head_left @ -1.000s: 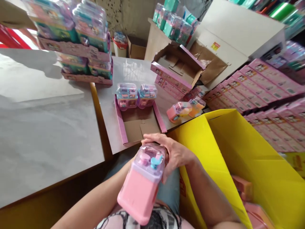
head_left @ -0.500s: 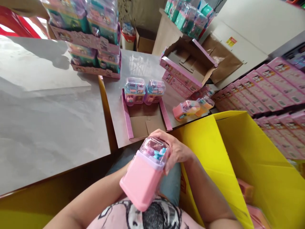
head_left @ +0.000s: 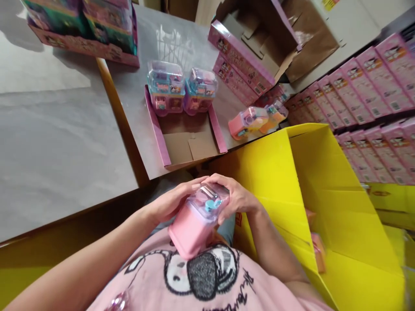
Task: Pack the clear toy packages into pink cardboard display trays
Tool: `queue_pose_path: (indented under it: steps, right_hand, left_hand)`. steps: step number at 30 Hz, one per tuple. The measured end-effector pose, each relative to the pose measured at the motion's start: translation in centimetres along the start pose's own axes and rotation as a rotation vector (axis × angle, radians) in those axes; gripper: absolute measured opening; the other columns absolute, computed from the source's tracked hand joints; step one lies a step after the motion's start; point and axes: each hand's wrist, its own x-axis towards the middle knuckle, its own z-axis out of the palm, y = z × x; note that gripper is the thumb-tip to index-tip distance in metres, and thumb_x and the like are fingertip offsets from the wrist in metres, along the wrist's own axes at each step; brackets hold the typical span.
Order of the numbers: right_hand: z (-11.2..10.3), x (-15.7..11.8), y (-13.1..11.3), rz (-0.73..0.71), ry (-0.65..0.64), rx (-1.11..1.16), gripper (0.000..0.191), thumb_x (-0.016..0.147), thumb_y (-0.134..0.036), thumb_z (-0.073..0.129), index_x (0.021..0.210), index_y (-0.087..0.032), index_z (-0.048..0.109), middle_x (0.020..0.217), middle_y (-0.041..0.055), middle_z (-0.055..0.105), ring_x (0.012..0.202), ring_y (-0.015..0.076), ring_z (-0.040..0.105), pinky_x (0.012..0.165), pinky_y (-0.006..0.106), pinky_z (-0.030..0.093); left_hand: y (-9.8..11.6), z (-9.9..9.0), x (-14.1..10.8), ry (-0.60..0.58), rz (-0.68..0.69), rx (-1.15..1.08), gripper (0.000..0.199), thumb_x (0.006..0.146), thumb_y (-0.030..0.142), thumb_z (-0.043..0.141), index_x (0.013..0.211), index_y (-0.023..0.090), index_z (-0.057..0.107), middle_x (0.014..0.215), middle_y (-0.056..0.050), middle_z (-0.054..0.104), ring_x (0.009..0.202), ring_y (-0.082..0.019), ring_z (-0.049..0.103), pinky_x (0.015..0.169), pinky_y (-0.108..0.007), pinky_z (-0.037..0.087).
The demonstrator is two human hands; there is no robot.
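Both hands, L [head_left: 171, 202] & R [head_left: 234, 198], in closed grip on the pink toy [head_left: 197, 220] at chest, short of the tray [head_left: 186, 138] — best keep its clear lid level, w/ thumbs off it.

The left hand [head_left: 171, 201] has come up onto the pink toy [head_left: 196, 218], which now sits lower, closer to the shirt [head_left: 201, 276].

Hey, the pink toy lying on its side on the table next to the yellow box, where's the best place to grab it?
Probably by the pink base of the pink toy, coming from above. It lies tipped over beside an orange toy, so its flat pink sides face up and toward the tray, which is easier for a grip than the rounded clear dome. That tray side has open space.
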Motion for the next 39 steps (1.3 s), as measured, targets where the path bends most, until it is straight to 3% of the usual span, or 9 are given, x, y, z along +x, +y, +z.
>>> queue_pose_path:
  steps: [7,13,20,23,25,30,33,36,39]
  right_hand:
    - [0.1,-0.4,1.4,0.026,-0.009,0.081,0.101,0.029,-0.031,0.101,0.122,-0.045,0.065,0.116,-0.0007,0.065,0.106,0.0285,0.061,0.090,0.040,0.049]
    - [-0.1,-0.5,0.7,0.063,0.002,0.144,0.088,0.047,-0.040,0.099,0.126,-0.025,0.064,0.117,0.0039,0.064,0.108,0.0247,0.059,0.099,0.034,0.045]
    - [-0.2,-0.2,1.6,0.046,-0.009,0.217,0.092,0.040,-0.036,0.102,0.123,-0.023,0.063,0.115,0.0041,0.060,0.107,0.0230,0.059,0.097,0.032,0.045]
    - [-0.4,-0.2,1.7,0.057,0.010,0.165,0.092,0.040,-0.038,0.102,0.122,-0.023,0.064,0.114,0.0039,0.060,0.105,0.0230,0.058,0.095,0.031,0.046]
    - [-0.6,-0.2,1.2,0.056,0.066,0.098,0.091,0.043,-0.039,0.101,0.124,-0.023,0.063,0.115,0.0041,0.059,0.106,0.0228,0.058,0.095,0.031,0.046]
    - [-0.4,0.3,-1.7,-0.013,0.258,-0.280,0.089,0.059,-0.050,0.093,0.137,-0.028,0.058,0.126,0.0067,0.056,0.116,0.0260,0.057,0.104,0.037,0.045]
    - [0.5,1.4,-3.5,-0.178,0.327,-0.750,0.083,0.073,-0.050,0.085,0.146,-0.034,0.049,0.141,0.0075,0.052,0.134,0.0328,0.046,0.119,0.051,0.028]
    - [1.6,2.5,-4.6,-0.281,0.196,-1.040,0.060,0.086,-0.043,0.073,0.142,-0.028,0.055,0.140,0.0105,0.059,0.140,0.0368,0.043,0.125,0.059,0.006]
    - [2.6,2.3,-5.0,-0.317,0.111,-1.162,0.044,0.096,-0.036,0.059,0.136,-0.018,0.059,0.140,0.0158,0.059,0.142,0.0367,0.042,0.124,0.061,0.000]
  left_hand:
    - [-0.9,0.0,-0.7,-0.027,-0.033,0.113,0.073,0.080,0.033,0.076,0.146,0.025,0.049,0.145,-0.008,0.056,0.129,-0.031,0.055,0.107,-0.040,0.046]
    - [-1.1,-0.7,-0.5,-0.025,-0.086,0.064,0.090,0.072,0.030,0.078,0.153,0.024,0.038,0.148,-0.009,0.053,0.134,-0.034,0.051,0.112,-0.044,0.042]
    - [-1.2,-2.1,-0.2,-0.174,-0.018,0.055,0.091,0.067,0.026,0.074,0.152,0.026,0.041,0.154,-0.007,0.046,0.142,-0.036,0.041,0.117,-0.047,0.037]
    - [-0.5,-2.2,-0.7,-0.192,0.014,0.151,0.082,0.077,0.033,0.069,0.153,0.025,0.040,0.154,-0.008,0.046,0.139,-0.035,0.046,0.115,-0.046,0.039]
    - [0.1,-1.9,-1.3,-0.101,0.083,0.422,0.082,0.081,0.041,0.070,0.155,0.025,0.037,0.154,-0.008,0.045,0.139,-0.034,0.046,0.116,-0.043,0.038]
    - [0.3,-0.4,-1.4,0.236,0.282,1.087,0.111,0.064,0.050,0.085,0.156,0.018,0.030,0.141,-0.015,0.056,0.119,-0.035,0.060,0.099,-0.040,0.050]
    - [-0.3,0.4,0.0,0.316,0.446,1.242,0.086,0.072,0.044,0.076,0.144,0.012,0.041,0.126,-0.017,0.063,0.104,-0.031,0.064,0.091,-0.040,0.052]
    - [-0.3,0.7,1.2,0.344,0.545,1.310,0.056,0.072,0.035,0.073,0.119,0.009,0.055,0.109,-0.017,0.065,0.096,-0.030,0.063,0.085,-0.040,0.051]
    - [0.0,0.7,1.3,0.357,0.502,1.149,0.051,0.070,0.030,0.075,0.113,0.012,0.056,0.104,-0.012,0.066,0.091,-0.026,0.063,0.082,-0.037,0.052]
